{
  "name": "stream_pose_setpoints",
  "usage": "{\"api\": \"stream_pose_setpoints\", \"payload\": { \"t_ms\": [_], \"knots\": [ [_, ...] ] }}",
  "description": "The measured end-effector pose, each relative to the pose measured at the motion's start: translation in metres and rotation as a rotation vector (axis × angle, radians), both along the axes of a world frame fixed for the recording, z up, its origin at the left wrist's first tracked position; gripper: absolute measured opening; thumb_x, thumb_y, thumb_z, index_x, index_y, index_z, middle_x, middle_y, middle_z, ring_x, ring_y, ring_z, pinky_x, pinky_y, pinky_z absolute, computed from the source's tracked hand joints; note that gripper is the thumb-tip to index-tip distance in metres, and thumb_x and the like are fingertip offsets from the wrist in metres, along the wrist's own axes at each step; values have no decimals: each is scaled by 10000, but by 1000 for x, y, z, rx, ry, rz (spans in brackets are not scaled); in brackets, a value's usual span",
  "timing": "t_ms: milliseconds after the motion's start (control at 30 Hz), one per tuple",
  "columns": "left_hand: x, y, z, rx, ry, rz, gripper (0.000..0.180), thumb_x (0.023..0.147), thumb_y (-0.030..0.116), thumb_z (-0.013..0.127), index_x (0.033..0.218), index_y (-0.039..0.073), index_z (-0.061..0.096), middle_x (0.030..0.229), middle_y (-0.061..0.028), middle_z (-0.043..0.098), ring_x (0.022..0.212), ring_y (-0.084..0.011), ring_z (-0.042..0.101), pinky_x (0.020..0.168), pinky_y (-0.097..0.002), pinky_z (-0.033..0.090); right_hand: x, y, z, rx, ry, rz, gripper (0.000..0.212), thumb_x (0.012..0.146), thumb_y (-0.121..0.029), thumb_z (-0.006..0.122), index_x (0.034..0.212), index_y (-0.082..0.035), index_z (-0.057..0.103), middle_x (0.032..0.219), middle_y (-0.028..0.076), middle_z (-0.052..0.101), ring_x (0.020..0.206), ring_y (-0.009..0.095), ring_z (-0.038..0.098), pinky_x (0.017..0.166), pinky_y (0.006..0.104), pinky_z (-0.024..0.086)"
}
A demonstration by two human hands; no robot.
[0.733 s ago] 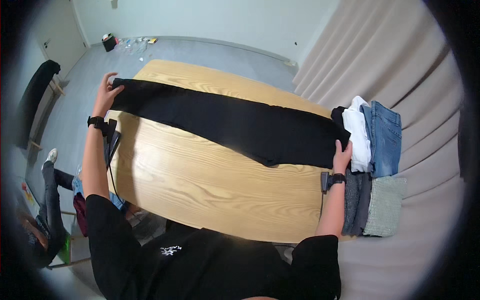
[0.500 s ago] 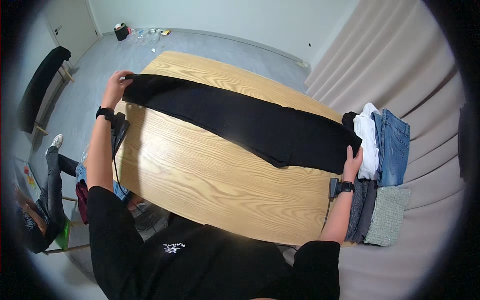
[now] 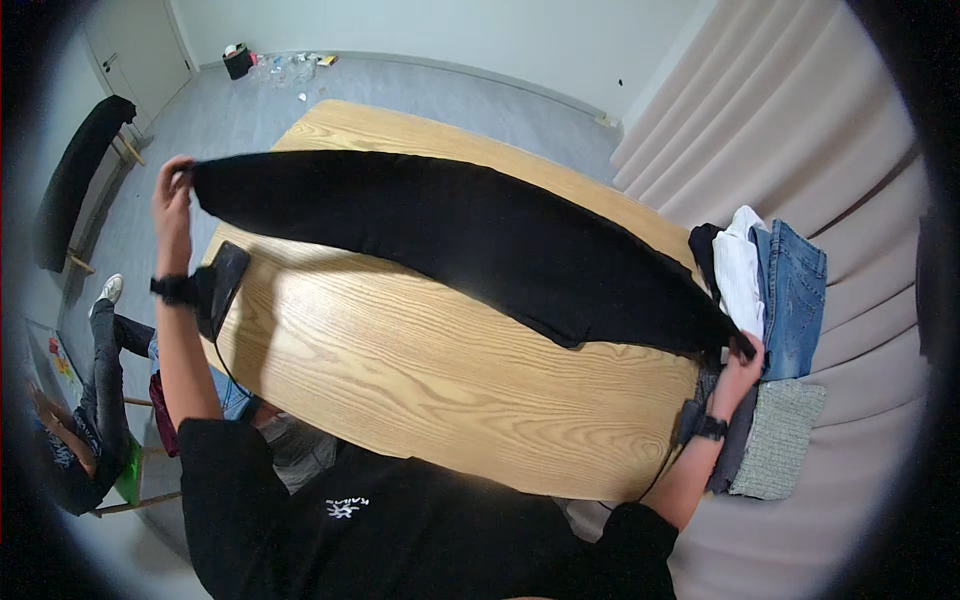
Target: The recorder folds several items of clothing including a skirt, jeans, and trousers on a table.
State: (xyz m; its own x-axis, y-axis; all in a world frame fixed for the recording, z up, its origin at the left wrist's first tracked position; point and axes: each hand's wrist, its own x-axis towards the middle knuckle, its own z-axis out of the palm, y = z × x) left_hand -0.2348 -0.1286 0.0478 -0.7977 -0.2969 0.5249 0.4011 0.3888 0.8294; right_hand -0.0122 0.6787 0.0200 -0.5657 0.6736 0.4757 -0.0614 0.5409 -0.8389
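Black trousers (image 3: 430, 225), folded lengthwise, stretch between my hands over the wooden table (image 3: 400, 380). My left hand (image 3: 173, 200) grips the narrow leg end beyond the table's left edge, fingers closed on the cloth. At the right, my right hand (image 3: 740, 365) is closed round the bunched waist end, close to the stacked clothes. The cloth between them looks raised and taut, with a shadow on the wood below. A black strap with a dark device sits on each wrist.
On the right lie folded blue jeans (image 3: 797, 280), a white garment (image 3: 740, 275) and a grey-green knit piece (image 3: 785, 435). A beige curtain (image 3: 770, 110) hangs behind them. To the left, a seated person's leg (image 3: 108, 390) shows; a black-covered bench (image 3: 85, 180) stands farther off.
My hands have moved farther apart, the left leftward and the right outward and nearer me. The black trousers have lifted from the table and drawn taut.
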Motion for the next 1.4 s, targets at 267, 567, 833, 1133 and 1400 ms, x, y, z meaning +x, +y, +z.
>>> {"api": "stream_pose_setpoints", "payload": {
  "t_ms": [267, 567, 833, 1133, 1400],
  "knots": [
    [124, -66, -61, 53, -72, 8, 139, 932, 112, 482, 799, 71, 470, 835, -29, 482, 897, -155, 525, 826, -277, 426, 117, -9, 0, 148, -357, -3, 104, 841, 54, 496, 832, -24, 566, 1102, 126, 605, 1026, 226, 556, 962, 328, 394],
    [97, 61, 17, -493, -690, -263, 193, 899, 129, 503, 1001, 5, 609, 839, -70, 638, 782, -153, 614, 684, -259, 482, 39, -85, 83, 80, -449, 345, 155, 894, -19, 524, 1001, 8, 634, 1071, 85, 643, 979, 147, 577, 886, 266, 431],
    [76, 217, 0, -946, -530, -774, 392, 916, 159, 529, 1297, 70, 511, 1369, -180, 459, 1255, -342, 447, 1017, -390, 404, -5, -145, 25, 437, -735, 774, 440, 809, -154, 664, 1226, -54, 566, 1245, 148, 568, 1185, 304, 508, 1014, 373, 379],
    [34, 253, -29, -1183, -437, -687, 338, 874, 240, 564, 1169, 76, 560, 1201, -168, 550, 1133, -378, 512, 934, -425, 450, -5, -160, 2, 552, -840, 591, 366, 794, -183, 692, 1153, -204, 619, 890, 20, 554, 943, 209, 519, 919, 375, 331],
    [-18, 276, -9, -1188, -543, -845, 559, 968, 486, 360, 1057, -1, 622, 1036, -235, 636, 1013, -380, 592, 892, -386, 458, 0, -160, -6, 538, -721, 507, 162, 807, -160, 682, 964, -131, 709, 1127, 77, 569, 1134, 261, 487, 988, 402, 334]
  ]
}}
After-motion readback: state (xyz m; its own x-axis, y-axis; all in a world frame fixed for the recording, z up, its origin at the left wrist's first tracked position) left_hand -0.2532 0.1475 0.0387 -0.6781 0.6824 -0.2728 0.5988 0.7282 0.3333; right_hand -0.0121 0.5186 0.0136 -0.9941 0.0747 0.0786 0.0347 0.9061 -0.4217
